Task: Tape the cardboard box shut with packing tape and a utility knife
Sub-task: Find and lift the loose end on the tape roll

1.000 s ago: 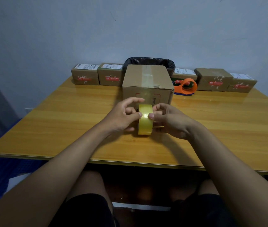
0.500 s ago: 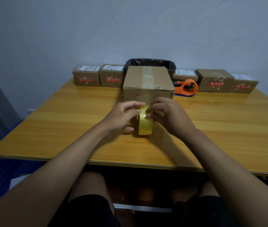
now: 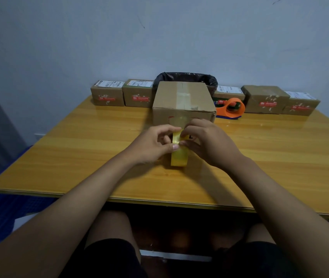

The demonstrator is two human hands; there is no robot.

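A yellowish roll of packing tape (image 3: 179, 157) stands on edge on the wooden table (image 3: 79, 149), just in front of the cardboard box (image 3: 181, 101). My left hand (image 3: 153, 144) grips the roll from the left, thumb on its rim. My right hand (image 3: 207, 141) covers the roll's right side, fingertips pinching at the top of the roll. The box is closed, with a strip of clear tape along its top seam and down its front face. No utility knife is visible.
An orange tape dispenser (image 3: 232, 108) lies right of the box. Several small labelled cardboard parcels (image 3: 107, 95) line the back edge. A black-lined bin (image 3: 187, 77) stands behind the box. The wall is close behind; the table's front edge is near my knees.
My right hand has moved up and over the top of the roll, from holding its right side to pinching at the top edge. The left hand and roll have stayed put.
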